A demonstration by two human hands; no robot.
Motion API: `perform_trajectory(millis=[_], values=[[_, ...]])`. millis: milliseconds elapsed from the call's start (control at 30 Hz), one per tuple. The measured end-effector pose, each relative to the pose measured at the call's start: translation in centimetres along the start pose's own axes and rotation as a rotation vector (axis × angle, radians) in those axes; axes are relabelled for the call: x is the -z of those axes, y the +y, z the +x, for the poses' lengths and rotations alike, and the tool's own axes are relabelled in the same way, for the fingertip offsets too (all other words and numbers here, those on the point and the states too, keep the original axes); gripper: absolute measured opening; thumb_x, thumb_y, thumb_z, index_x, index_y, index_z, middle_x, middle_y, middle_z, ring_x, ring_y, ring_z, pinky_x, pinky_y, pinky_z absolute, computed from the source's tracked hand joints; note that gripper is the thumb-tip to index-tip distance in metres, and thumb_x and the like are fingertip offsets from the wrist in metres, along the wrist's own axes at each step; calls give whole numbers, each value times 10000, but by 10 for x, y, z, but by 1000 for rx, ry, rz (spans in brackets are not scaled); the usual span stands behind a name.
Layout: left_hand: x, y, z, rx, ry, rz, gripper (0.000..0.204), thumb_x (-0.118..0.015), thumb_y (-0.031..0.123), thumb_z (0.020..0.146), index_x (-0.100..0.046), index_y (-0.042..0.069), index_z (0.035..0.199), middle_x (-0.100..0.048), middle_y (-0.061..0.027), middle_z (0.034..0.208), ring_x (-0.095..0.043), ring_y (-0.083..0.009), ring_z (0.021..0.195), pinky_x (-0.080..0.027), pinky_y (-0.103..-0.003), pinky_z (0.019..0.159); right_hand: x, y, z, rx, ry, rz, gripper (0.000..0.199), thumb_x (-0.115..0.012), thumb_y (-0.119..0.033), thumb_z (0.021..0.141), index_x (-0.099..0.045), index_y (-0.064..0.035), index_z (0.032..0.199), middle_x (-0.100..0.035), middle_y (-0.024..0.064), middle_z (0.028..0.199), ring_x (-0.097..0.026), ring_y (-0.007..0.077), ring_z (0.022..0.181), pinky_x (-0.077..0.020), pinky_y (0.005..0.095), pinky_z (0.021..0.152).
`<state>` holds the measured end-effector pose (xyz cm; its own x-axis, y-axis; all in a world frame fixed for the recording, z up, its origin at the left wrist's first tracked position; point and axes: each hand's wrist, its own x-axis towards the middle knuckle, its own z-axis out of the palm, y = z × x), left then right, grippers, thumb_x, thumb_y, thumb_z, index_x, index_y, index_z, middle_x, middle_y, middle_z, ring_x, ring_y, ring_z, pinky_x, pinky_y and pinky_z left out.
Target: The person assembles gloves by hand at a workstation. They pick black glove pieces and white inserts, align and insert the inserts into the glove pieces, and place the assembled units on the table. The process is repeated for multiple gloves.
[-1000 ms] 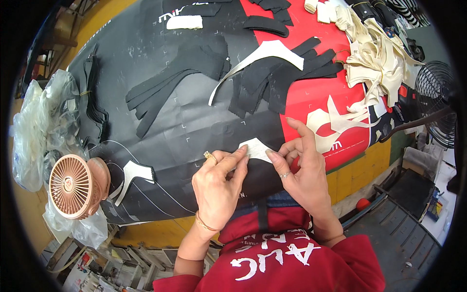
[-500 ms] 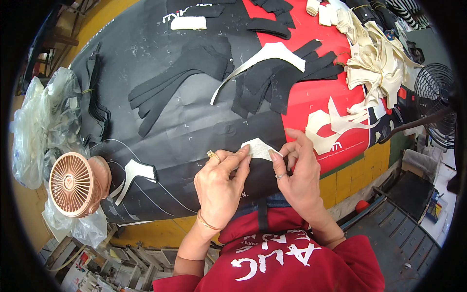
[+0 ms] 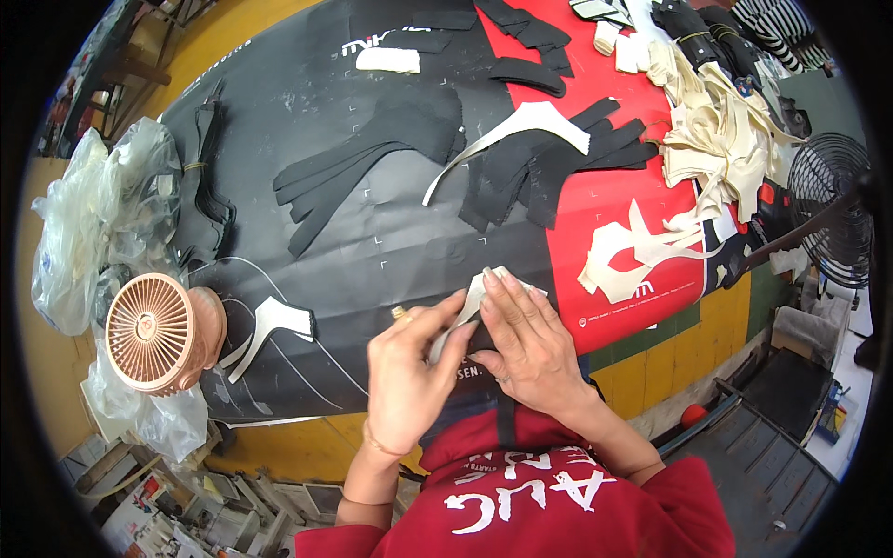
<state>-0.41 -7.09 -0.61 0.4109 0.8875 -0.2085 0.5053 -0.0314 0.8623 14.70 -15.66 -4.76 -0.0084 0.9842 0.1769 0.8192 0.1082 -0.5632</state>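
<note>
1. Left hand [image 3: 409, 372]: fingers bent, thumb and forefinger pinching the lower left edge of the white cut piece [image 3: 470, 307]; a ring on one finger, a bracelet at the wrist.
2. Right hand [image 3: 526, 339]: laid flat, fingers together, pressing down on top of the same piece and covering most of it.
3. White cut piece: thin, pale, curved; lies at the near edge of the table cover [image 3: 372, 232], on its black part, just left of the red part, between the two hands.
4. Black cut pieces [image 3: 372, 158]: long curved strips fanned in a stack, well beyond the hands; a second heap [image 3: 549, 163] to the right with one white piece on top.
5. Cream pieces [image 3: 716, 139]: loose pile at the far right edge.
6. Small pink fan [image 3: 149, 332]: at the left edge, near a white piece [image 3: 270, 321].
7. Clear plastic bags [image 3: 93, 223]: bunched at the left.
8. Black standing fan [image 3: 828, 209]: off the table, at the right.
</note>
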Motion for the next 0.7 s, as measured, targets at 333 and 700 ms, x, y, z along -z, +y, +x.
perform_trajectory(millis=[333, 700], values=[[30, -34, -24, 286, 125, -258, 141, -731, 15, 875, -721, -57, 995, -731, -68, 807, -660, -67, 709, -536, -217, 629, 2, -4, -1, -2, -138, -176, 606, -606, -425, 921, -504, -180, 1466, -421, 172, 1531, -387, 303, 1429, -295, 447, 1160], [21, -27, -26, 261, 217, -125, 101, -749, -2, 867, -697, -62, 929, -704, -45, 799, -636, -56, 718, -502, -190, 625, 4, -6, 1, 19, -150, -190, 535, -629, -399, 902, -579, -234, 1409, -408, 218, 1522, -385, 343, 1420, -316, 467, 1138]])
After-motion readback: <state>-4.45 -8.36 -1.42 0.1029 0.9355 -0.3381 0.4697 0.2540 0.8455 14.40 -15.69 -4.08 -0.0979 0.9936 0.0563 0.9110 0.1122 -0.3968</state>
